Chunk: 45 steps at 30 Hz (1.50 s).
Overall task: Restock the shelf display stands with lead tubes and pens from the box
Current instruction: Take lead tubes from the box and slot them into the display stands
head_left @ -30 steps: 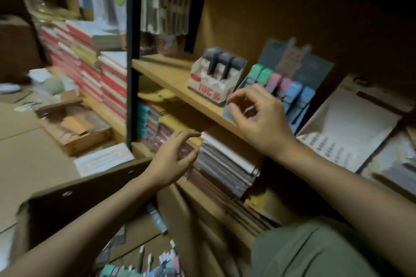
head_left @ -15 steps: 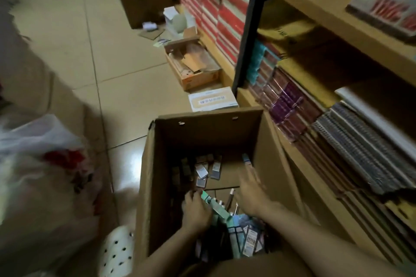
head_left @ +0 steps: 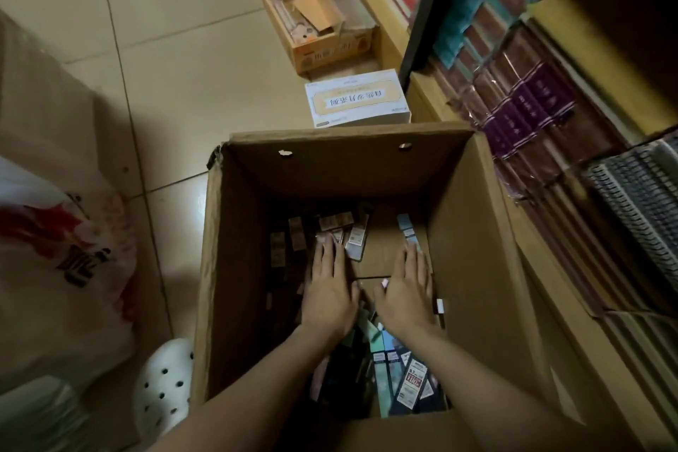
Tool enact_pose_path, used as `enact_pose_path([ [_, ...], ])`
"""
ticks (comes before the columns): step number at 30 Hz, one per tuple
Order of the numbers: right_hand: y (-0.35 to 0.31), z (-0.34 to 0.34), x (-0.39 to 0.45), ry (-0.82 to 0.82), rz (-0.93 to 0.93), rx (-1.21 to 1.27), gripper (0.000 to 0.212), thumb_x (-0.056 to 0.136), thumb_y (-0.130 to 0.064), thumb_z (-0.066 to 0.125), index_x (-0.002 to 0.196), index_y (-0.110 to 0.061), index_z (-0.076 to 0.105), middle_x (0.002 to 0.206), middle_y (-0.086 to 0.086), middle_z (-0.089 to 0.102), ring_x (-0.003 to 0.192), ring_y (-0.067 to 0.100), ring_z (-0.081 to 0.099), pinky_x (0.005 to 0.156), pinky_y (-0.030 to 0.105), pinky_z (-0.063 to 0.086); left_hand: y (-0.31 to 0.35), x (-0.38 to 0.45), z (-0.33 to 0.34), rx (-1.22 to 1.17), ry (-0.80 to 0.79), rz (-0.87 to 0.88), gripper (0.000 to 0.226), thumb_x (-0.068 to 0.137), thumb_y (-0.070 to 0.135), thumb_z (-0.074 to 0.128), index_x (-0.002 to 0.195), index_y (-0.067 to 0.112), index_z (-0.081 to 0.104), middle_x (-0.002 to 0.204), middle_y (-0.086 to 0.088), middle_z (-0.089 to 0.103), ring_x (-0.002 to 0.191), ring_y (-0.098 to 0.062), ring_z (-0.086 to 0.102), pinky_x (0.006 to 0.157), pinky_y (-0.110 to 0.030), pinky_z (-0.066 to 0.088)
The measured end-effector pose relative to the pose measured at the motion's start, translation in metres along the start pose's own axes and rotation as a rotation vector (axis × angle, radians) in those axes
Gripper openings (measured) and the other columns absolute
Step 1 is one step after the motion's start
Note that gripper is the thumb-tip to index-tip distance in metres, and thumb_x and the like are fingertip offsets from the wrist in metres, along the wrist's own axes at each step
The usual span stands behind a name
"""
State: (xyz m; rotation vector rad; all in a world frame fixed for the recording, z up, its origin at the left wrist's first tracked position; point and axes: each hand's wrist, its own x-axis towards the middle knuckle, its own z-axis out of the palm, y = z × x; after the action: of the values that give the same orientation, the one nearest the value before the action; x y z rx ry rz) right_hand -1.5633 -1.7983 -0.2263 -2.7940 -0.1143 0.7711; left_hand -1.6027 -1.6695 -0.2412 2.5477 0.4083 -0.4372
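Note:
A tall open cardboard box (head_left: 473,231) stands on the floor below me. Small lead tube packs (head_left: 354,240) lie scattered on its bottom, and more packs with labels (head_left: 411,383) are heaped at its near side. Both my hands are down inside the box, palms down, fingers stretched. My left hand (head_left: 328,290) lies flat on the packs at the middle left. My right hand (head_left: 405,292) rests on the box bottom, its fingertips at a light blue pack (head_left: 407,231). Neither hand visibly grips anything. The display stands are out of view.
The shelf unit (head_left: 550,143) with stacked notebooks runs along the right, close to the box. On the tiled floor beyond the box lie a white flat box (head_left: 357,99) and an open orange carton (head_left: 319,22). A white plastic bag (head_left: 62,268) and a white perforated shoe (head_left: 163,382) sit left.
My view dropped from the shelf stands to the box. Both hands left the shelf, went down into the box and now lie flat, further forward than half a second ago.

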Motion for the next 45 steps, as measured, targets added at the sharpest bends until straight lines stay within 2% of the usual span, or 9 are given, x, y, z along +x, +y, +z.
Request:
enact_pose_path([
  [6,-0.008,0.004,-0.017,0.039,-0.088,0.002,0.069,0.101,-0.030,0.042,0.158,-0.013,0.006,0.165,-0.001,-0.002,0.151,0.019,-0.003,0.122,0.036,0.008,-0.002,-0.038,0.014,0.037,-0.023,0.094,0.064,0.102,0.041,0.032,0.155,0.018,0.006,0.162,0.001,-0.013,0.147,-0.016,-0.019,0.117,-0.032,-0.012],
  [9,-0.010,-0.002,-0.018,0.126,-0.068,0.109,0.054,0.097,-0.019,0.049,0.149,-0.023,0.036,0.156,-0.002,0.028,0.142,0.018,0.024,0.113,0.034,0.023,0.003,-0.048,0.008,-0.128,0.059,0.116,0.045,0.098,0.031,0.047,0.142,0.021,0.046,0.153,0.004,0.034,0.144,-0.018,0.027,0.121,-0.035,0.021],
  [11,-0.009,-0.009,-0.014,0.206,0.007,0.194,0.047,0.093,-0.015,0.057,0.140,-0.021,0.049,0.144,0.002,0.042,0.131,0.023,0.036,0.106,0.035,0.030,0.004,-0.042,0.001,-0.174,0.186,0.071,0.036,0.093,0.023,0.058,0.129,0.020,0.056,0.138,0.004,0.045,0.129,-0.015,0.039,0.110,-0.030,0.035],
  [22,-0.007,-0.015,0.024,0.093,0.111,0.252,0.054,0.089,-0.016,0.066,0.138,-0.015,0.044,0.138,0.009,0.050,0.124,0.029,0.050,0.100,0.042,0.044,0.035,0.035,-0.007,-0.104,0.254,-0.165,0.058,0.083,0.041,0.069,0.132,0.016,0.048,0.134,-0.003,0.047,0.126,-0.024,0.037,0.103,-0.036,0.037],
  [26,-0.003,-0.015,0.021,0.028,0.173,0.226,0.064,0.087,-0.015,0.067,0.144,-0.016,0.037,0.143,0.011,0.042,0.129,0.031,0.043,0.102,0.040,0.043,0.039,0.039,-0.004,-0.034,0.256,-0.150,0.055,0.084,0.027,0.067,0.132,0.014,0.044,0.134,-0.006,0.047,0.123,-0.027,0.039,0.100,-0.037,0.038],
  [32,-0.007,-0.019,0.011,-0.003,0.156,0.381,0.067,0.085,-0.014,0.066,0.143,-0.016,0.034,0.123,0.015,0.060,0.110,0.032,0.059,0.089,0.035,0.049,0.028,0.035,-0.010,-0.064,0.263,-0.050,0.051,0.090,0.006,0.052,0.140,0.005,0.040,0.134,-0.013,0.049,0.123,-0.029,0.042,0.103,-0.034,0.037],
  [37,-0.008,-0.030,-0.006,-0.076,0.239,0.692,0.062,0.085,-0.009,0.067,0.139,-0.021,0.039,0.112,0.009,0.068,0.100,0.030,0.065,0.085,0.043,0.055,0.019,0.018,-0.021,-0.332,0.197,-0.104,0.024,0.092,0.003,0.053,0.113,0.010,0.060,0.119,-0.009,0.057,0.105,-0.026,0.057,0.091,-0.037,0.049],
  [41,-0.008,-0.052,-0.022,-0.048,0.221,0.790,0.046,0.086,-0.009,0.072,0.125,-0.013,0.048,0.100,0.006,0.067,0.091,0.026,0.067,0.082,0.043,0.057,0.022,-0.003,-0.040,-0.818,0.054,-0.300,0.013,0.095,0.013,0.057,0.108,0.016,0.060,0.102,-0.007,0.067,0.091,-0.020,0.066,0.078,-0.038,0.057],
  [45,-0.016,-0.089,-0.046,-0.001,0.036,0.831,0.080,0.082,-0.009,0.077,0.146,-0.024,0.031,0.097,0.001,0.062,0.084,0.013,0.065,0.065,0.024,0.051,0.036,-0.017,-0.075,-1.133,-0.055,-0.263,0.005,0.095,0.007,0.059,0.100,0.006,0.058,0.092,-0.018,0.068,0.075,-0.021,0.067,0.060,-0.032,0.057],
])
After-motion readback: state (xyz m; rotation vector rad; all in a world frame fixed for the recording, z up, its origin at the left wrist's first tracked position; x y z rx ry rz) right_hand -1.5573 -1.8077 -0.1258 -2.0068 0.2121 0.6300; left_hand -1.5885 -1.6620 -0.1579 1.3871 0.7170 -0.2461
